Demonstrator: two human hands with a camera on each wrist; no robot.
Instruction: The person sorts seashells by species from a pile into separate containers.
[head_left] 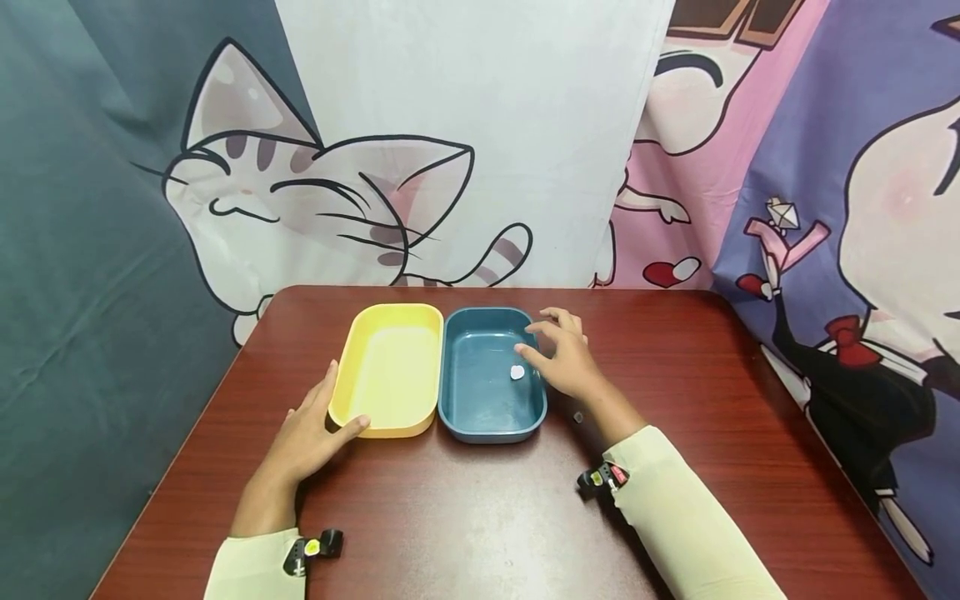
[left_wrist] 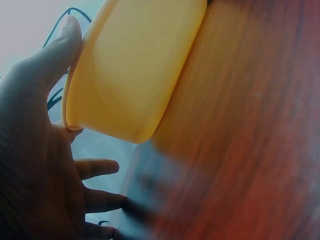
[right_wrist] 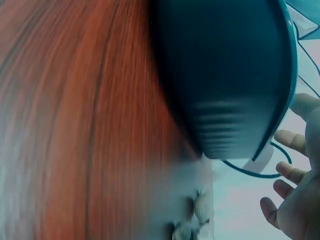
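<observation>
My left hand (head_left: 307,429) rests against the left side and near corner of a yellow plastic tray (head_left: 348,421). Its thumb lies by the near rim and its other fingers are spread, as the left wrist view shows. A blue tray (head_left: 491,429) stands right beside the yellow one. Inside it, toward the right wall, is a small white piece (head_left: 517,372), too small to identify. Over the blue tray's right rim hovers my right hand (head_left: 566,358), fingers loosely bent and apart, nothing visible between them. Pale shell-like pieces (right_wrist: 201,207) lie on the table near that hand.
Both trays stand on a brown wooden table (head_left: 465,517). Beside the right wrist lies a small greyish bit (head_left: 578,417). A printed cartoon curtain (head_left: 480,100) hangs behind the table's back edge. Each wrist wears a small black camera.
</observation>
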